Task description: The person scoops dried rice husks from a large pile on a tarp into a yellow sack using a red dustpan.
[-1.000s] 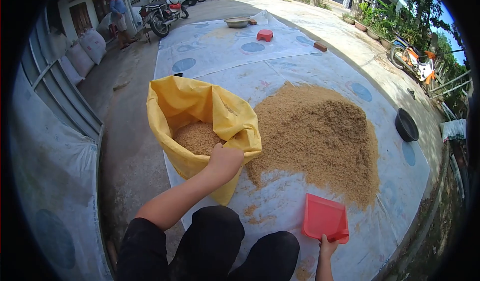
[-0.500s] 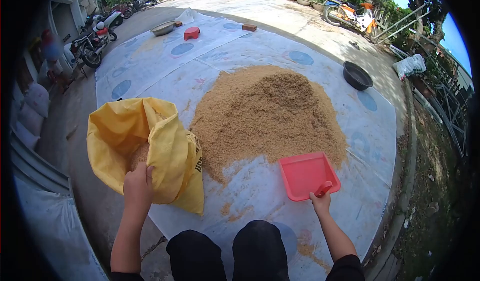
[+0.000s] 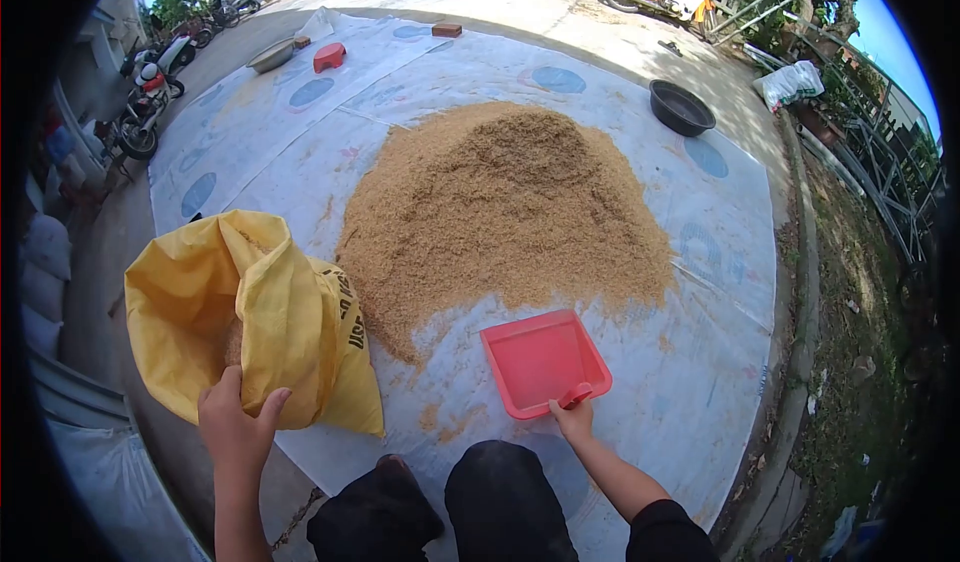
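At the left stands a yellow sack (image 3: 285, 337), its mouth wide open, with some brown grain-like material inside. My left hand (image 3: 238, 412) grips the near rim of the sack, fingers over the edge and thumb outside. My right hand (image 3: 573, 417) is closed round the handle of a red dustpan-shaped scoop (image 3: 545, 360), which looks empty. The scoop is over the sheet, just below the near edge of a big brown heap (image 3: 510, 202) of loose grain or husks.
A pale patterned sheet (image 3: 720, 362) lies under the heap. Farther off are a black basin (image 3: 682, 109), a red stool (image 3: 329, 57), a grey basin (image 3: 272, 57) and a brick (image 3: 447, 31). Motorbikes (image 3: 138, 122) stand at the left, with a blurred person nearby.
The scoop and my right hand have moved left, away from the heap's right side. My left hand's thumb has spread outward at the rim. The whole view has shifted.
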{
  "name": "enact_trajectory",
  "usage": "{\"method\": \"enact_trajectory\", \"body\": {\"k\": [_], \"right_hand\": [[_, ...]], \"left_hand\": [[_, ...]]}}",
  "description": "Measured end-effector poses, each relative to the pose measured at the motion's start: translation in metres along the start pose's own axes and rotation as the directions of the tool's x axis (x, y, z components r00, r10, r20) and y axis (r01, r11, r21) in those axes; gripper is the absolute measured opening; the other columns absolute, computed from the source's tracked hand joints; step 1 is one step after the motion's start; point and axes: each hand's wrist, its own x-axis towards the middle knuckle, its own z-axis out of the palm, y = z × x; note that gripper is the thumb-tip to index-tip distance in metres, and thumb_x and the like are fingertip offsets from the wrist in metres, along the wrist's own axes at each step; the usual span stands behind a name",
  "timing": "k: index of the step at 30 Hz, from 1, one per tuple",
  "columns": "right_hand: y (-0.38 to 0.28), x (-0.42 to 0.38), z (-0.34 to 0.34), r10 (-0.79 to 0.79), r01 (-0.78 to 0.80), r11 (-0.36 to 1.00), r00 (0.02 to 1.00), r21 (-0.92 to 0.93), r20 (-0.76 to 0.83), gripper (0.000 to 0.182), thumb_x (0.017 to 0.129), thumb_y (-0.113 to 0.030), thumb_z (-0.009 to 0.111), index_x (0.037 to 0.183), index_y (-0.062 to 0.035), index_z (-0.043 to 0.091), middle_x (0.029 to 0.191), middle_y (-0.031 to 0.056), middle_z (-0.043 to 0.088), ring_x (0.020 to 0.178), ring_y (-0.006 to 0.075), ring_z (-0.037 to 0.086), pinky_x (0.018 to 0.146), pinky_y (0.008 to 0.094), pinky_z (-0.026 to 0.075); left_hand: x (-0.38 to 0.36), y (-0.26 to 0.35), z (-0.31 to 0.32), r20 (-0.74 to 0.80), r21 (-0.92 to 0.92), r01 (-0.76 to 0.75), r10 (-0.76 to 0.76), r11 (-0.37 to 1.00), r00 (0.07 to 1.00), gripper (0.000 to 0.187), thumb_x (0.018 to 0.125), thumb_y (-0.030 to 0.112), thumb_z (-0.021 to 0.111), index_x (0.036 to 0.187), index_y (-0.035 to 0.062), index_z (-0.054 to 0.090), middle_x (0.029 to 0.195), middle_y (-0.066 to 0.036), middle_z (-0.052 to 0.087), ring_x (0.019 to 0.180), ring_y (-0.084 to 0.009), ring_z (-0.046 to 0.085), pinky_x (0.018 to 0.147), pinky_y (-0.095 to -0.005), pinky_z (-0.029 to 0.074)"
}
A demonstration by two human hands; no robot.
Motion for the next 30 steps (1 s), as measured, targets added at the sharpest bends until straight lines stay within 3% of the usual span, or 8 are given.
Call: {"method": "enact_trajectory", "body": {"k": [7,11,16,20,22,24,26,30], "right_hand": [[-0.015,0.049,0.059,-0.104,0.100,0.994,0.990,-0.054,-0.090,0.036,0.068,-0.018,0.074,0.091,-0.0035,0.050,0.079,0.0081,0.059,0.073,0.0191,0.059,0.067,0.0325,0.047],[-0.024,0.098,0.103,-0.114,0.123,0.989,0.987,0.077,-0.115,0.040,0.066,-0.020,0.075,0.091,-0.0022,0.049,0.081,0.0120,0.059,0.074,0.0247,0.059,0.068,0.0352,0.047],[-0.052,0.129,0.131,-0.045,0.019,0.990,0.981,-0.140,-0.187,0.040,0.064,-0.020,0.075,0.086,-0.0022,0.047,0.076,0.0124,0.058,0.071,0.0254,0.058,0.067,0.0362,0.046],[-0.048,0.114,0.124,-0.067,0.050,0.995,0.977,-0.087,-0.202,0.039,0.064,-0.019,0.075,0.090,-0.0022,0.049,0.079,0.0133,0.060,0.074,0.0261,0.060,0.068,0.0365,0.047],[-0.040,0.094,0.110,-0.073,0.056,0.994,0.978,-0.091,-0.198,0.041,0.065,-0.018,0.075,0.093,-0.0023,0.050,0.082,0.0132,0.061,0.077,0.0257,0.061,0.070,0.0356,0.048],[-0.027,0.077,0.095,-0.084,0.067,0.994,0.977,-0.091,-0.197,0.043,0.065,-0.018,0.075,0.096,-0.0024,0.051,0.085,0.0131,0.062,0.079,0.0254,0.062,0.071,0.0346,0.049],[-0.007,0.073,0.083,0.082,-0.082,0.997,0.993,0.008,-0.085,0.047,0.066,-0.018,0.075,0.102,-0.0027,0.051,0.090,0.0129,0.063,0.084,0.0251,0.063,0.075,0.0340,0.049],[-0.018,0.111,0.099,0.070,-0.072,0.997,0.992,-0.019,-0.102,0.045,0.066,-0.020,0.075,0.100,-0.0029,0.051,0.088,0.0119,0.063,0.082,0.0248,0.062,0.075,0.0353,0.048]], "left_hand": [[0.004,-0.010,0.019,0.017,-0.001,-0.037,0.037,0.999,0.999,0.028,0.069,0.015,0.073,0.084,-0.0011,0.054,0.073,-0.016,0.056,0.074,-0.0340,0.050,0.067,-0.0400,0.040],[0.005,-0.020,0.027,0.018,-0.030,-0.088,0.089,0.996,0.996,0.024,0.071,0.011,0.070,0.083,-0.0016,0.054,0.074,-0.016,0.055,0.075,-0.0346,0.049,0.069,-0.0402,0.039],[0.006,-0.023,0.034,-0.040,-0.043,-0.138,0.136,0.990,0.990,0.022,0.072,0.008,0.069,0.081,-0.0021,0.052,0.076,-0.016,0.052,0.078,-0.0359,0.048,0.072,-0.0408,0.039],[0.008,-0.028,0.035,0.004,-0.073,-0.117,0.118,0.990,0.993,0.021,0.072,0.007,0.069,0.081,-0.0021,0.052,0.075,-0.016,0.052,0.077,-0.0359,0.048,0.071,-0.0407,0.039],[0.008,-0.026,0.035,-0.095,-0.041,-0.228,0.224,0.973,0.970,0.016,0.074,0.004,0.065,0.080,-0.0026,0.052,0.071,-0.012,0.049,0.070,-0.0268,0.044,0.063,-0.0351,0.036],[0.008,-0.024,0.032,-0.076,-0.065,-0.203,0.198,0.977,0.977,0.016,0.074,0.004,0.065,0.080,-0.0028,0.052,0.071,-0.013,0.049,0.069,-0.0269,0.044,0.063,-0.0352,0.036],[0.008,-0.024,0.030,-0.057,-0.091,-0.177,0.173,0.980,0.983,0.016,0.073,0.003,0.065,0.080,-0.0029,0.052,0.071,-0.013,0.050,0.069,-0.0270,0.044,0.063,-0.0353,0.036],[0.006,-0.024,0.036,-0.050,-0.108,-0.166,0.161,0.980,0.986,0.016,0.074,0.004,0.066,0.080,-0.0028,0.052,0.072,-0.012,0.050,0.070,-0.0260,0.045,0.063,-0.0347,0.037]]}}
